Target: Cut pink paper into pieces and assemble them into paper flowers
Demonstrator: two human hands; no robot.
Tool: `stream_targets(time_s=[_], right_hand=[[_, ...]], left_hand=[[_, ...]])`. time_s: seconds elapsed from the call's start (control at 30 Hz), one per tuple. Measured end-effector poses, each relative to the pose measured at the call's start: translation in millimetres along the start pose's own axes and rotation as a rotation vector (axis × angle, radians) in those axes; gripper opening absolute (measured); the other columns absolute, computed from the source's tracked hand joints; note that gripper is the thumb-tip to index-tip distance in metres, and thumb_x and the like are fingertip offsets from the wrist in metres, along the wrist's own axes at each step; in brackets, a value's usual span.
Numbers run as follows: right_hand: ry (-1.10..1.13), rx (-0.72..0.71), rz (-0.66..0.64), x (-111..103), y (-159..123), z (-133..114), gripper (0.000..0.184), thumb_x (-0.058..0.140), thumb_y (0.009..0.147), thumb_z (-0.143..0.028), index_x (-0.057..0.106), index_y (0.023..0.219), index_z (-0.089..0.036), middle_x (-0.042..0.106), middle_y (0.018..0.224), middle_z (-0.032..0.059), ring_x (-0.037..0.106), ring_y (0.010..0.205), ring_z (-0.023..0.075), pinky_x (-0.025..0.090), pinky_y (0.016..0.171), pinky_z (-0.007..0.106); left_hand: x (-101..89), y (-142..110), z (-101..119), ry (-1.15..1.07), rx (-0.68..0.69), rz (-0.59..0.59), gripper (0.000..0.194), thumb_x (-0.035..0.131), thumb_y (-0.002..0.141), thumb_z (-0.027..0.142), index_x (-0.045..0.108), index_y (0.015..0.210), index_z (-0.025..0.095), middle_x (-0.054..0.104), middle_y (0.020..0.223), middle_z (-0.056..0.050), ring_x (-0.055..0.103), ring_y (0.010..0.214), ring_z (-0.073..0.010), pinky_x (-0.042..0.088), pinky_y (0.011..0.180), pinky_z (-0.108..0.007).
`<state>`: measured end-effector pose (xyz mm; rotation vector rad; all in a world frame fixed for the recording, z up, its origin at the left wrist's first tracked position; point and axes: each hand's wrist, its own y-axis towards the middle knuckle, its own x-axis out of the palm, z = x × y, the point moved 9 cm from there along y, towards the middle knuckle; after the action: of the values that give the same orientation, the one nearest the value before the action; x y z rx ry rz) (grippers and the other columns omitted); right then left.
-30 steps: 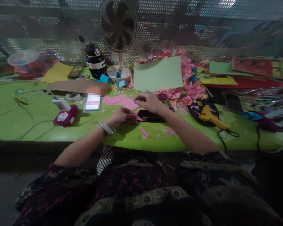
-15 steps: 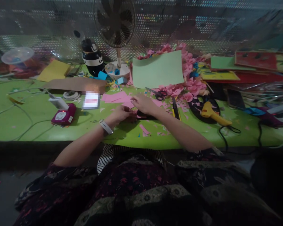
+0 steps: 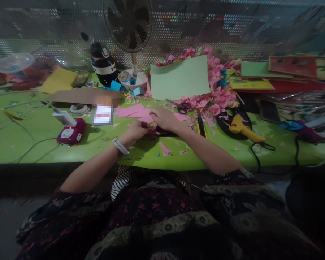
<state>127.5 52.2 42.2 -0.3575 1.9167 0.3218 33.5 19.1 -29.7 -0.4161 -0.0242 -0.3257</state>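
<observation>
My left hand (image 3: 137, 132), a white watch on its wrist, is closed in a pinch on a small piece of pink paper (image 3: 152, 130). Its edge reaches a black stapler (image 3: 160, 129) lying flat on the table. Over that stapler lies my right hand (image 3: 164, 119), palm down, with its fingers curled; hand and forearm hide most of the tool. Just beyond my hands are flat pink paper strips (image 3: 131, 111). Small pink offcuts (image 3: 165, 148) are scattered in front. Scissors (image 3: 182, 107) and a yellow-and-black box cutter (image 3: 202, 124) lie beside my right forearm.
A pale green sheet (image 3: 180, 79) leans against a heap of pink paper petals (image 3: 216, 76). To the right lies a yellow glue gun (image 3: 242, 129) on a black dish. A purple power adapter (image 3: 71, 133) with cables sits left. Behind are a bottle (image 3: 104, 68) and a fan (image 3: 128, 25).
My right hand has dropped from above the stapler onto it, covering more of it. The left hand keeps its pinch. The scissors and box cutter have come into fuller view.
</observation>
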Motion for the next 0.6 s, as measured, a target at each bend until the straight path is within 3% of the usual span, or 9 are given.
stream_targets(time_s=[0.3, 0.6], right_hand=[[0.020, 0.010, -0.004, 0.4, 1.2, 2.5, 0.036, 0.038, 0.101, -0.019, 0.071, 0.112, -0.013, 0.072, 0.121, 0.0153, 0.063, 0.107, 0.0264, 0.045, 0.088, 0.037], [0.058, 0.019, -0.022, 0.5, 1.0, 1.8, 0.036, 0.038, 0.101, -0.019, 0.072, 0.110, -0.011, 0.073, 0.119, 0.0149, 0.064, 0.103, 0.0239, 0.045, 0.085, 0.033]], left_hand=[[1.3, -1.6, 2.2, -0.001, 0.040, -0.018, 0.028, 0.089, 0.066, 0.017, 0.063, 0.058, 0.020, 0.073, 0.065, -0.004, 0.071, 0.062, -0.0170, 0.060, 0.072, -0.034], [1.2, -4.5, 1.6, 0.054, -0.026, 0.015, 0.023, 0.083, 0.074, 0.010, 0.063, 0.063, 0.017, 0.073, 0.070, -0.003, 0.070, 0.062, -0.0144, 0.059, 0.075, -0.031]])
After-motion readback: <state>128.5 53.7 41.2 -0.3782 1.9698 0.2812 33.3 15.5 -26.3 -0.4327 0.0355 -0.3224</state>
